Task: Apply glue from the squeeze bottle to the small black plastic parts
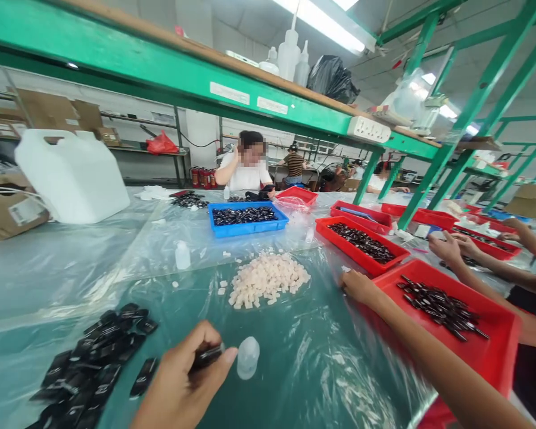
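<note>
My left hand point(183, 381) is low in the middle, its fingers pinched on a small black part point(206, 356). A small clear plastic bottle point(248, 357) lies just right of it on the plastic-covered table. A heap of the same black parts point(93, 363) lies to its left. Ahead is a pile of small whitish pieces point(268, 279). My right arm reaches in from the lower right. My right hand point(357, 286) is curled at the left corner of a red tray point(495, 357) that holds black parts point(442, 307).
Further trays stand beyond: a blue tray point(248, 215) and another red tray point(361, 241), both with black parts. A white jerrycan point(71, 176) stands far left. A co-worker's hands point(449, 247) work at the right. A person point(245, 170) sits across. A green shelf post point(429, 179) rises at the right.
</note>
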`<state>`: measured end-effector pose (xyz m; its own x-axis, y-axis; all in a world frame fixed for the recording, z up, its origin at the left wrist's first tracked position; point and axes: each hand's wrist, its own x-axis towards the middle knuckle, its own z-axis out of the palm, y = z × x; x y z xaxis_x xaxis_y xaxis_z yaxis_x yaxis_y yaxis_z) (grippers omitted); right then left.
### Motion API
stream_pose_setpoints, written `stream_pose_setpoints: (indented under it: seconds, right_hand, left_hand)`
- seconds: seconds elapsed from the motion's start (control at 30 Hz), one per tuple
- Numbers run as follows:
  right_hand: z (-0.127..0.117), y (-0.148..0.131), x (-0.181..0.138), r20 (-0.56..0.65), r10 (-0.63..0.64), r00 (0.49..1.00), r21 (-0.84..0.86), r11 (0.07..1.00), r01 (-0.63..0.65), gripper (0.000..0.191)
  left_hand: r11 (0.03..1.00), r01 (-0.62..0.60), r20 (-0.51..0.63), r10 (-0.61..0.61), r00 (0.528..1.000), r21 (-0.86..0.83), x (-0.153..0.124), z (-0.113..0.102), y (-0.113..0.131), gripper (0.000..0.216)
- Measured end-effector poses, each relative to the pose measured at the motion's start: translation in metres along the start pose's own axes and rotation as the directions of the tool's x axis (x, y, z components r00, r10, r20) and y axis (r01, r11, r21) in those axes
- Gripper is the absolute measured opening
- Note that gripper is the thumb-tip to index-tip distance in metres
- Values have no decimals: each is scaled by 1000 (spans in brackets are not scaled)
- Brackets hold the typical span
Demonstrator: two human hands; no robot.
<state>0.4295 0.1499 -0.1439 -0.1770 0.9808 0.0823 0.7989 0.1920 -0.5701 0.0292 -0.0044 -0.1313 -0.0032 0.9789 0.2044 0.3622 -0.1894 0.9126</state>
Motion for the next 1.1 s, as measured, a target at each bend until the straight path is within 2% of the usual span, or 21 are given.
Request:
stream_pose_setpoints:
  seconds: [0.1, 0.23, 0.33, 0.43, 0.57, 0.7, 0.9, 1.1]
  right_hand:
    - [5, -28, -7, 20, -124, 992, 179, 977, 119, 19]
    - [35, -106, -31, 54, -276, 960, 489, 846, 216, 20]
    - [64, -169, -48, 138, -393, 909, 700, 688, 191, 26]
    - [83, -207, -53, 175, -458, 871, 813, 566, 134, 23]
    - [91, -214, -51, 207, -483, 851, 867, 493, 69, 15]
    - [91, -208, -53, 233, -488, 841, 881, 472, 30, 9]
    - [87, -210, -56, 275, -483, 832, 871, 491, -3, 8]
    - [83, -212, -60, 288, -480, 829, 848, 529, 12, 7]
  left_hand:
    - [996, 25, 31, -22, 999, -91, -6, 2, 11, 32]
    - [986, 74, 68, -64, 996, -151, -14, 4, 17, 31]
    - [982, 79, 109, -61, 992, -169, -15, -1, 18, 28]
    - [974, 107, 172, -72, 982, -199, -13, -8, 16, 27]
    - [960, 163, 264, -100, 959, -229, -11, -14, 13, 30]
    - [949, 221, 286, -153, 946, -227, -13, -14, 13, 29]
    - [931, 227, 334, -125, 934, -286, -14, -13, 13, 31]
    - [922, 247, 311, -151, 938, -297, -18, -11, 14, 26]
